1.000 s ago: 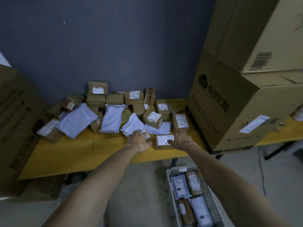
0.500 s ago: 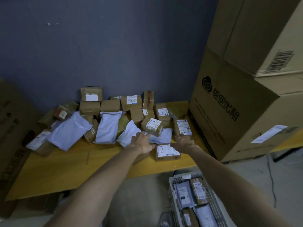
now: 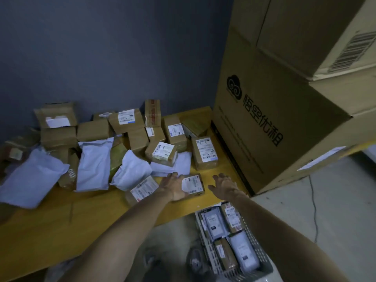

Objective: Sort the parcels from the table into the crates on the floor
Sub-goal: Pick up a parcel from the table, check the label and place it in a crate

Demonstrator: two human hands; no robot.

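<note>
A parcel sorting room: labelled parcels (image 3: 204, 151) (boxes, mailers), stacked cartons (image 3: 274, 110), a floor crate (image 3: 258, 251).

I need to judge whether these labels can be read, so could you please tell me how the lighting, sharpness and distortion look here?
Head view: dim, flat light, no glare; wide-angle bending tilts the big carton; labels near the left hand are soft, their print unreadable; the crate below is darker and slightly blurred.
</note>
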